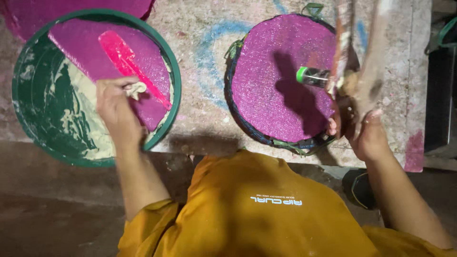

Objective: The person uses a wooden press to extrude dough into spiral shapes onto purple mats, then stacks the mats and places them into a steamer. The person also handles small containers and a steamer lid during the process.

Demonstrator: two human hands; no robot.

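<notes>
My left hand (115,105) reaches into a round green basin (28,109) smeared with whitish paste. Its fingers pinch a small lump of that paste (136,89) over a magenta sheet (95,54) lying in the basin. A bright pink spatula (131,64) lies on the sheet just beside the fingers. My right hand (366,135) grips paste-smeared wooden sticks (373,62) that rise over the right edge of a round magenta disc (271,81). A small bottle with a green cap (310,76) lies by the sticks above the disc.
The disc sits on a dark woven ring (247,126) on a stained stone slab (204,109) with blue marks. Another magenta sheet (57,12) lies beyond the basin. A dark box (438,95) stands at the right. My orange shirt (257,209) fills the foreground.
</notes>
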